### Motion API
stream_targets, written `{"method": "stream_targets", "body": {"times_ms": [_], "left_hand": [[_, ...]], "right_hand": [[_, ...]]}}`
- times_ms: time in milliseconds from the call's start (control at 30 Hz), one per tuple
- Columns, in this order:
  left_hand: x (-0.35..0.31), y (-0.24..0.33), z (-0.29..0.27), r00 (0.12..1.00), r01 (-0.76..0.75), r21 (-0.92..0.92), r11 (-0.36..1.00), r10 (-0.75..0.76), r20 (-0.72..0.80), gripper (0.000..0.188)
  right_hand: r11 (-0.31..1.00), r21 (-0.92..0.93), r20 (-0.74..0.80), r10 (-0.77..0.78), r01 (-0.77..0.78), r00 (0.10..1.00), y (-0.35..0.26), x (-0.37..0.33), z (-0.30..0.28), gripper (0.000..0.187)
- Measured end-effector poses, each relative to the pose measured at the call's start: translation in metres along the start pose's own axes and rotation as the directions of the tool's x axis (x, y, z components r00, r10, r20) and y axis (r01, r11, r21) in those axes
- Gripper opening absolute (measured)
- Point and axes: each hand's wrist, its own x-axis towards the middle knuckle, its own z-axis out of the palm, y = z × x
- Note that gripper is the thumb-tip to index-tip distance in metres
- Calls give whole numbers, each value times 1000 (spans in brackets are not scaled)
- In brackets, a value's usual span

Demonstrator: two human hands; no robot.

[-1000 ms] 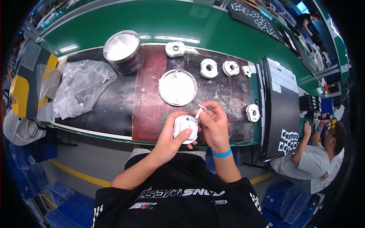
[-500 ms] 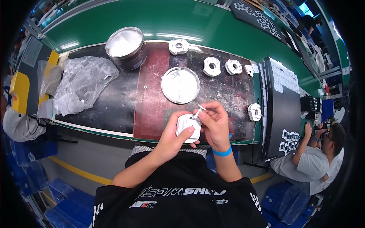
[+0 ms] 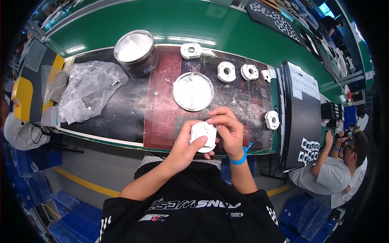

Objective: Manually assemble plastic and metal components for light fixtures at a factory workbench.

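My left hand (image 3: 183, 145) grips a white plastic housing (image 3: 210, 137), rounded with a flat face, close to the table's near edge; the thumb lies across that face. At the housing's far end sits a small white part with a round, flat head (image 3: 207, 126). My right hand (image 3: 230, 135) has its fingertips pinched at this head, which lies against the housing; the part's stem is out of sight. Just beyond my hands stands a round, shallow dish (image 3: 193, 91) with a shiny rim and white contents.
Several white ring-shaped housings, one at the far edge (image 3: 191, 50) and one at right (image 3: 272, 120), stand on the table. A large tin (image 3: 139, 65), a clear plastic bag (image 3: 91, 89) and a tiny ring (image 3: 156, 93) are leftward. Stacked black boards (image 3: 304, 121) and a co-worker (image 3: 334, 172) are rightward.
My right hand has brought the small white part down from upright in its fingers to the far end of the housing. My left hand keeps its grip.
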Motion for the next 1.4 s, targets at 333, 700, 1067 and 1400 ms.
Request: {"method": "stream_targets", "body": {"times_ms": [333,700,1067,1400], "left_hand": [[50,44,-18,999,32,-65,997,-32,-2,35],[296,95,-17,976,4,397,918,83,-202,30],[409,70,-83,834,122,992,-41,547,-79,46],[268,69,42,712,-543,818,187,620,330,28]], "right_hand": [[969,125,-323,242,-213,915,12,-25,-27,23],[946,-264,-286,111,-189,952,15,-56,-42,13],[943,-303,-232,71,-141,970,12,-55,-48,12],[986,73,-582,166,-152,796,-1,-69,-81,18]]}}
